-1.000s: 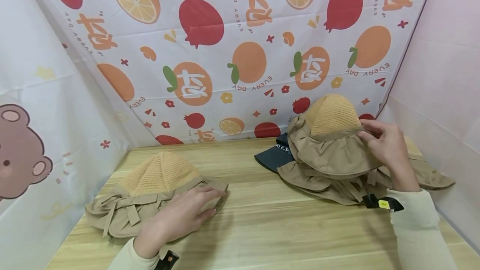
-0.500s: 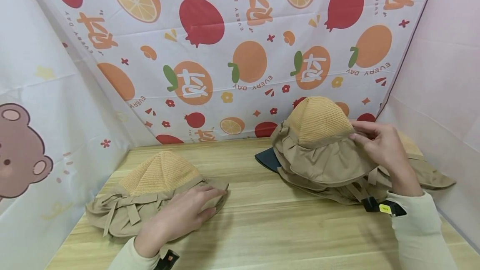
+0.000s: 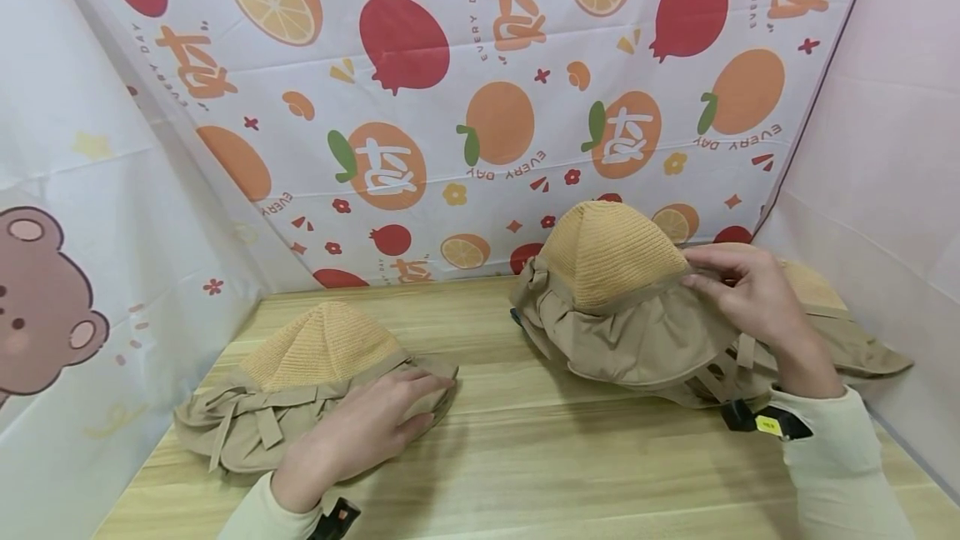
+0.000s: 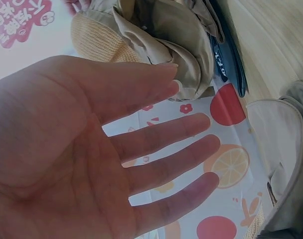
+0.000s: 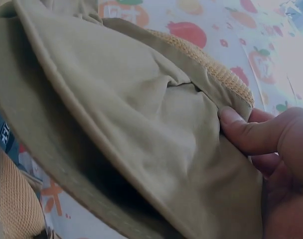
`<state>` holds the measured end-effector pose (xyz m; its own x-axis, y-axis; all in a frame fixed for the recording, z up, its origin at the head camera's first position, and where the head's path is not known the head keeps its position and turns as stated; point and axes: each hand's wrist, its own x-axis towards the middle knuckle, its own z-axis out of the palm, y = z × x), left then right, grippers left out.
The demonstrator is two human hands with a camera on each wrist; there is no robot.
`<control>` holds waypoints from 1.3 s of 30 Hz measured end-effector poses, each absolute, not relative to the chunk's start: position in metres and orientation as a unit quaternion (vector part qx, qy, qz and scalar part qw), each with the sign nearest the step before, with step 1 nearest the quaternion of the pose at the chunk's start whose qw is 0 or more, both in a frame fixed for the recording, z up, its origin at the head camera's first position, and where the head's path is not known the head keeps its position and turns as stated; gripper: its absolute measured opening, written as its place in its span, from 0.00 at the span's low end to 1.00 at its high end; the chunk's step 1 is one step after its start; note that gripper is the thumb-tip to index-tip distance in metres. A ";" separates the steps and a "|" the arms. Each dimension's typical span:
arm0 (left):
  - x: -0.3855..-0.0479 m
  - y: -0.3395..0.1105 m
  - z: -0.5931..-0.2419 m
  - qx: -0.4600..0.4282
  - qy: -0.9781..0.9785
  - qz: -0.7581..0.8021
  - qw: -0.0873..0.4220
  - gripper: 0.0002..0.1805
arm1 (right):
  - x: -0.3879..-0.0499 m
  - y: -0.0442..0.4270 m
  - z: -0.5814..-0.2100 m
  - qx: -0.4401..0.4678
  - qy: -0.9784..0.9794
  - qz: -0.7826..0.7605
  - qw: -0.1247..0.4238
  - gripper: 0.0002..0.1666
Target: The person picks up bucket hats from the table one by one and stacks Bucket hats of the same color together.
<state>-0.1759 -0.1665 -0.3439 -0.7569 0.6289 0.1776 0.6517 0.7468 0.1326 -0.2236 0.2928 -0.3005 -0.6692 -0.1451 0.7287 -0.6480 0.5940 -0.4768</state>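
In the head view my right hand (image 3: 753, 294) pinches a sun hat (image 3: 611, 257) with a yellow knitted crown and a khaki ruffled brim, where crown meets brim. The right wrist view has the thumb on the khaki cloth (image 5: 141, 104), the brim tilted and its underside partly showing. At the left a similar sun hat (image 3: 318, 348) lies crown up on the table, a bow across its front. My left hand (image 3: 367, 423) is over that hat's brim; whether it touches is unclear. Its fingers (image 4: 166, 164) are straight and spread in the left wrist view.
Beneath and behind the held hat, another khaki-brimmed hat (image 3: 862, 348) spreads to the right. A dark navy cap (image 4: 228, 55) with white lettering is mostly hidden in the head view. Fruit-printed cloth (image 3: 450, 107) hangs along the wooden table's (image 3: 555, 473) back edge.
My right hand has carried the pinched hat left and slightly down toward me, so it covers nearly all of the navy cap. The left hand and its hat stay put.
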 end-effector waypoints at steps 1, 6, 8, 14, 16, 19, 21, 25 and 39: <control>-0.176 -0.166 -0.344 -0.343 -0.933 -0.096 0.060 0.27 | -0.223 0.292 -0.300 0.247 -0.827 0.384 0.328 0.22; -0.177 -0.166 -0.342 -0.339 -0.933 -0.110 0.053 0.29 | -0.224 0.286 -0.300 0.286 -0.814 0.393 0.317 0.25; -0.177 -0.166 -0.342 -0.337 -0.933 -0.114 0.050 0.29 | -0.223 0.284 -0.300 0.300 -0.809 0.401 0.307 0.23; -0.176 -0.167 -0.341 -0.327 -0.936 -0.126 0.043 0.27 | -0.220 0.277 -0.303 0.334 -0.806 0.415 0.258 0.22; -0.176 -0.167 -0.341 -0.320 -0.938 -0.129 0.041 0.26 | -0.219 0.274 -0.304 0.337 -0.808 0.413 0.252 0.22; -0.176 -0.167 -0.340 -0.311 -0.940 -0.133 0.037 0.27 | -0.218 0.269 -0.305 0.346 -0.806 0.411 0.248 0.23; -0.177 -0.167 -0.340 -0.306 -0.942 -0.131 0.035 0.27 | -0.217 0.265 -0.306 0.364 -0.797 0.418 0.238 0.23; -0.178 -0.167 -0.338 -0.298 -0.946 -0.119 0.037 0.27 | -0.216 0.257 -0.307 0.411 -0.774 0.433 0.210 0.23; -0.186 -0.177 -0.340 -0.293 -0.948 -0.125 0.018 0.30 | -0.216 0.244 -0.311 0.464 -0.761 0.397 0.218 0.26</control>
